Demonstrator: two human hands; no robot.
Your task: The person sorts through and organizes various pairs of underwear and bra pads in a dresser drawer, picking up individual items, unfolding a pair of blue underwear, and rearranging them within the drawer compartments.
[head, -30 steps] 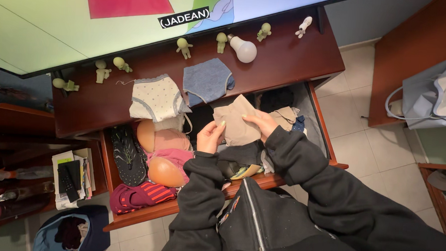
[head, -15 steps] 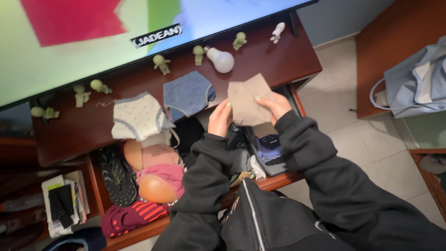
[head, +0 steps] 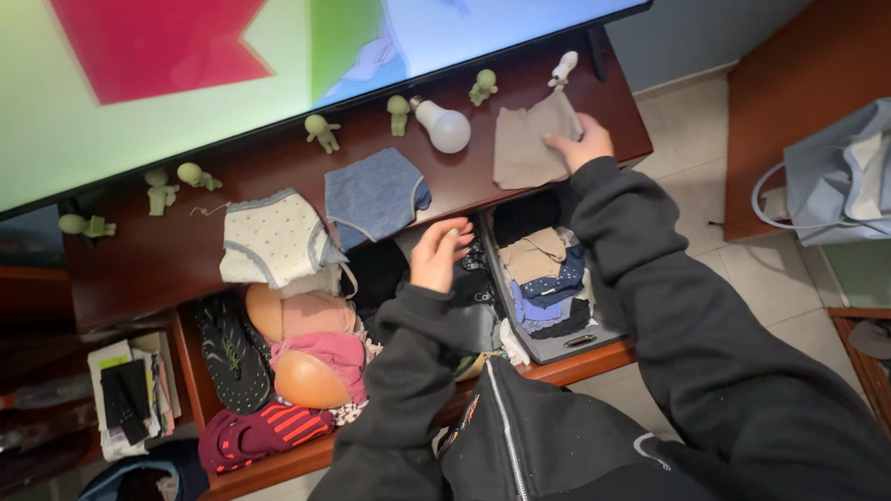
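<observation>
Left hand (head: 438, 255) over open drawer (head: 561, 351), fingers loosely spread, holding nothing. Right hand (head: 582, 143) farther right on cabinet top (head: 269, 168), fingertips pressing beige cloth (head: 525, 144) flat, cloth lying just left of them, nearer right hand.

Under my right hand (head: 582, 141): taupe cloth (head: 526, 147), matt, soft, lightly creased. Dresser top (head: 215, 260): dark red-brown wood, smooth, with a low sheen. Blue garment (head: 373, 192): matt knit; dotted one (head: 271, 238): pale cotton. Bulb (head: 447, 128): smooth, glossy white. Figurines (head: 321, 130): matt green plastic. My sleeves (head: 665, 280): black fleece
</observation>
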